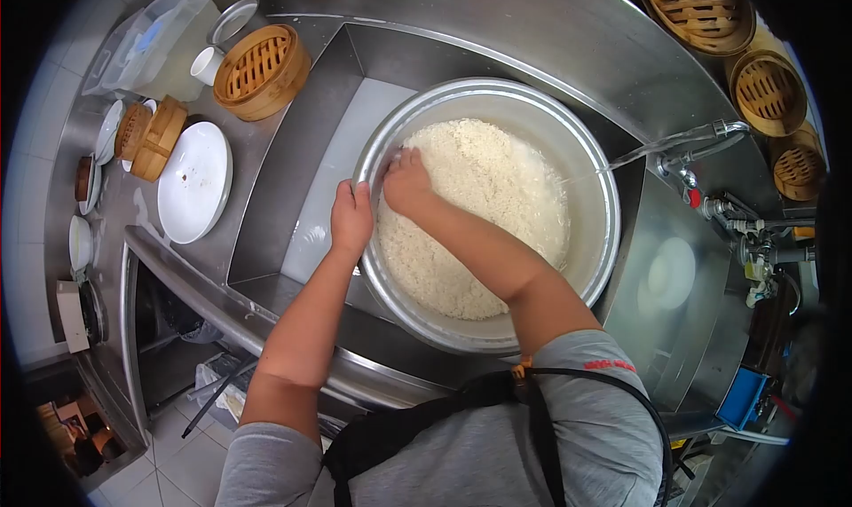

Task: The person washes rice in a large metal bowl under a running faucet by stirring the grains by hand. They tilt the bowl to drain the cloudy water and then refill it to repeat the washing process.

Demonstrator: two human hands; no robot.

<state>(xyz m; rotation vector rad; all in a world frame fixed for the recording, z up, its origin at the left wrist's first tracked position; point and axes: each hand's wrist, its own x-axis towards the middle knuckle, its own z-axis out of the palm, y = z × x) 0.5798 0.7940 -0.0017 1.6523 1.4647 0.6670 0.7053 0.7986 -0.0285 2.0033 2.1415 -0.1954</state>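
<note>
Steel sink counter [550, 28] | our left hand [351, 219] curls fingers over the big round metal pot [595, 267] rim | our right hand [406, 183] presses loosely spread fingers into wet white rice [479, 205]

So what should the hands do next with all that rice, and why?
Probably swirl the right hand through the rice while the left hand grips the rim of the big metal bowl. Water from the tap is streaming into the bowl, the right hand's fingers are already in the grains, and the left hand is on the rim, so stirring seems the likely small move.
</note>
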